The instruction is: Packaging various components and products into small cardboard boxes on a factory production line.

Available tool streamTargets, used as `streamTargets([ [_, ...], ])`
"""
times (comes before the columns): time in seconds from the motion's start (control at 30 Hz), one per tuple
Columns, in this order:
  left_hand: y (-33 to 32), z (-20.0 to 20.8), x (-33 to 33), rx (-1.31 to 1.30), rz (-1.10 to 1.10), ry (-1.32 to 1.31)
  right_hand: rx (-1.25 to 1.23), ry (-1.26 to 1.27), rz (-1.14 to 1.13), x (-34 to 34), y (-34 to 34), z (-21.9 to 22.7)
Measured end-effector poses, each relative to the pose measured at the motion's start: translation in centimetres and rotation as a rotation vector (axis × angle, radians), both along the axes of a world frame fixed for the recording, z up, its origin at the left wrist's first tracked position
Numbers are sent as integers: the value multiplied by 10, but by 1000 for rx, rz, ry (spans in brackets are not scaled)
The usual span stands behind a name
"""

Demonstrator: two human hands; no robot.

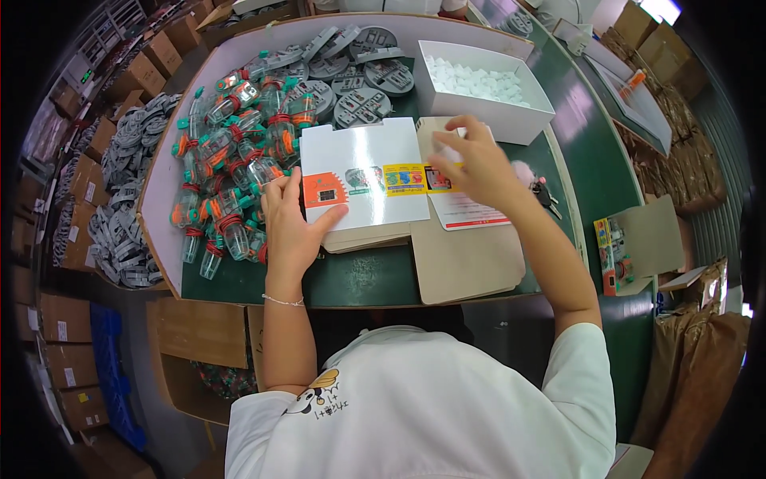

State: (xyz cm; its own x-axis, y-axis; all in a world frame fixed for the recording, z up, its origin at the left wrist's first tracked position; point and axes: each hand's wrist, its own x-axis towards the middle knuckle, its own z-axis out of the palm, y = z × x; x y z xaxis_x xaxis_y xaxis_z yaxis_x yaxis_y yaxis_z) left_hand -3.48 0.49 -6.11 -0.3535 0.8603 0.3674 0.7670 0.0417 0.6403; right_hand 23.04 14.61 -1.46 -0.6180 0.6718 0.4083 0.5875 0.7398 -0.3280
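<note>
My left hand (291, 223) lies flat, grip released, pinning the white printed card (363, 172) on the green desk (359, 279); my right hand (475, 164) pinches its far edge near the white box (511, 120).

Under the left hand's fingers (331, 217) lay a glossy white card sheet (363, 172) with printed colour panels, stacked on matt brown cardboard flats (467, 259). Left of those fingers, the small bottles (231, 172) looked like clear, shiny plastic with orange and green parts. The tabletop (359, 279) was smooth and dark green. Beyond the right hand's fingers (459, 132), a white paperboard box (511, 116) looked matt.
</note>
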Motion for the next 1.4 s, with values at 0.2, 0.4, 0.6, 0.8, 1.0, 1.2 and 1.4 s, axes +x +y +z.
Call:
streamTargets([
  [0.2,3,6,-3,-58,-23,24,-250,89,-111,-42,8,-22],
  [0.4,11,36,-7,125,-117,95,-694,375,-32,-39,-13,48],
  [0.6,2,97,-29,266,-636,-675,-617,657,194,-25,-38,118],
  [0.8,-11,158,6,13,-758,-232,-272,888,331,2,-45,117],
  [1.0,-1,90,32,501,-325,-136,-52,939,2,12,-84,59],
  [1.2,7,46,71,652,-121,-226,-267,1117,-88,7,-83,10],
  [1.4,10,42,68,548,-296,-473,-507,1268,-8,-7,-52,-4],
])
